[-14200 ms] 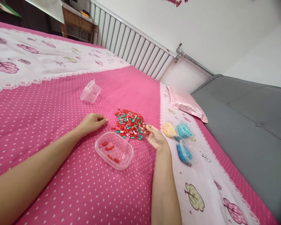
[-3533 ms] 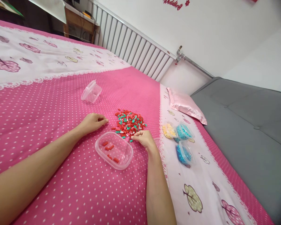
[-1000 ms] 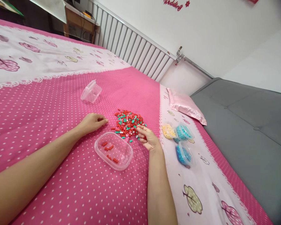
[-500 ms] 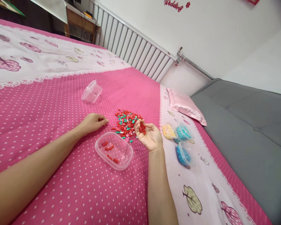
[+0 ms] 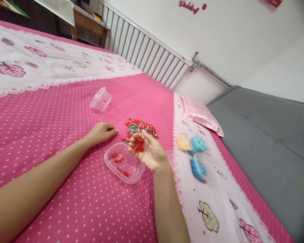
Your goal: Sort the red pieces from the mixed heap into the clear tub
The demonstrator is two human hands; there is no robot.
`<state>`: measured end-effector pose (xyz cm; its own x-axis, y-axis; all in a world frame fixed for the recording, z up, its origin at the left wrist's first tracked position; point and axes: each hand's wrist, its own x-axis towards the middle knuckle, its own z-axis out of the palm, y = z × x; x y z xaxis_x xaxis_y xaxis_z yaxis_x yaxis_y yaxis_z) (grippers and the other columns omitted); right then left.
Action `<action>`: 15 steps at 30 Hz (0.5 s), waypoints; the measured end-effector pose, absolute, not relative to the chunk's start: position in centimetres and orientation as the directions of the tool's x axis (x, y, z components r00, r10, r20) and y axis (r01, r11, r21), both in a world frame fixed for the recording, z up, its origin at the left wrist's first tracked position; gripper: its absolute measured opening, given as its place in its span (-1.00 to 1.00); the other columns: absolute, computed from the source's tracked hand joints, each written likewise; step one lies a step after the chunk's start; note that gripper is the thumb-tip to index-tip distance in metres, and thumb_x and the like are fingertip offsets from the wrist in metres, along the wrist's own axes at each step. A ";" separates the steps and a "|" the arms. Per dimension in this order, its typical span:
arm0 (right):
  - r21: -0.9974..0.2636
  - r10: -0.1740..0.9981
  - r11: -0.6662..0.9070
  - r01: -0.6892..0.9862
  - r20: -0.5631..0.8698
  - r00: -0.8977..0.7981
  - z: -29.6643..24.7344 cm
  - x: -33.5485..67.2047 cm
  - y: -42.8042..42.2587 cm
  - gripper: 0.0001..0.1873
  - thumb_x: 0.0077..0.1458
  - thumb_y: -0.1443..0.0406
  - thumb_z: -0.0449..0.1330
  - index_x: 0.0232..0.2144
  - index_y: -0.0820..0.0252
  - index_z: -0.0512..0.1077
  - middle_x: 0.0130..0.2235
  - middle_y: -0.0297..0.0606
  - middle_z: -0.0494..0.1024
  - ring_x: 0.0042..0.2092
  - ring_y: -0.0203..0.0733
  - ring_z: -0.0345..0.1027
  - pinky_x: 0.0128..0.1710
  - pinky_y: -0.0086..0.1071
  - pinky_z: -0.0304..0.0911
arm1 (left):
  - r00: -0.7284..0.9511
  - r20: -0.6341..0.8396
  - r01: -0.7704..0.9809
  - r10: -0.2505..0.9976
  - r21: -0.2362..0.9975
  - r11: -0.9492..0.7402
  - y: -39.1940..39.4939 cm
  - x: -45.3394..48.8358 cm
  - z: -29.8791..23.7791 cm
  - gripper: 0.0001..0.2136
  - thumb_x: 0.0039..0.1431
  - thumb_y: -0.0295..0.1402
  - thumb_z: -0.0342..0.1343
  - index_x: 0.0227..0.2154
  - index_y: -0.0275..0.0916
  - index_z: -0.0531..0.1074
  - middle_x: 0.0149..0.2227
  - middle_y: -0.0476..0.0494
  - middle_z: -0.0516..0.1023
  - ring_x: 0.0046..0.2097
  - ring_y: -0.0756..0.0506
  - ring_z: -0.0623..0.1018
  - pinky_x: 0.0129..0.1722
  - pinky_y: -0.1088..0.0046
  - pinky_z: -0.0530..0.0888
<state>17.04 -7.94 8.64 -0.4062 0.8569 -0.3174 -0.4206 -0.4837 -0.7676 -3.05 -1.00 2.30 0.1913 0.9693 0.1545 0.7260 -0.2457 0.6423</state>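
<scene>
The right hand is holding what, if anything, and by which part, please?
The right hand holds red pieces, cupped in its curled fingers; which part of each cannot be told.

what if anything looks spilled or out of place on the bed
The pile of small pieces lies loose on the bedspread rather than in a container, as if poured out. Beyond the left hand, a clear container seems tipped on its side. Nothing looks damaged.

Bricks [image 5: 135,127]: plastic, smooth. Shallow container [image 5: 133,170]: clear plastic, glossy. Far tub [image 5: 101,100]: clear plastic, glossy. Bedspread [image 5: 66,108]: printed cloth, matt, lightly creased. Pillow [image 5: 201,114]: satin-like cloth, glossy. Headboard [image 5: 260,135]: matt upholstery, smooth, buttoned. Pipe rail [image 5: 214,74]: grey metal look, smooth. Wall [image 5: 225,37]: smooth, matt.
</scene>
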 end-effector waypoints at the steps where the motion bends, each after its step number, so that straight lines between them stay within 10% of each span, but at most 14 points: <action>1: -0.806 0.863 -0.459 -0.374 -0.304 -0.404 8.5 16.8 -8.0 -0.68 0.09 0.08 0.13 -0.48 0.22 0.42 -0.46 -0.34 0.50 -0.40 -0.37 0.38 -0.33 -0.47 0.31 | 0.192 0.156 0.723 0.969 0.645 -0.247 -1.0 -3.1 2.3 -0.62 -0.01 -0.04 -0.09 -0.62 -0.28 0.37 -0.67 -0.01 0.30 -0.54 0.01 0.28 -0.49 0.47 0.15; 10: -0.939 0.894 -0.246 -0.239 -0.124 -0.431 9.0 16.7 -9.1 -0.58 -0.05 -0.03 0.21 -0.47 0.23 0.46 -0.41 -0.29 0.54 -0.28 -0.29 0.44 -0.07 -0.36 0.24 | 0.193 0.147 0.696 0.970 0.676 -0.241 -1.1 -3.1 2.2 -0.60 -0.03 -0.03 -0.09 -0.60 -0.30 0.39 -0.64 -0.03 0.31 -0.52 -0.01 0.30 -0.49 0.47 0.15; 15: -0.975 0.984 -0.098 -0.199 -0.064 -0.168 8.4 18.6 -7.8 -0.74 -0.05 0.10 0.23 -0.41 0.18 0.44 -0.36 -0.32 0.52 -0.29 -0.33 0.40 -0.18 -0.41 0.26 | 0.180 0.146 0.715 0.973 0.660 -0.231 -1.0 -3.0 2.2 -0.62 -0.03 -0.04 -0.09 -0.62 -0.28 0.37 -0.67 -0.01 0.29 -0.53 0.00 0.29 -0.49 0.48 0.15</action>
<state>18.58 -7.84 8.41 -0.1683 0.9836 -0.0642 -0.1993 -0.0977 -0.9751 -3.04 -1.03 2.22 0.1799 0.9728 0.1458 0.7148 -0.2311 0.6600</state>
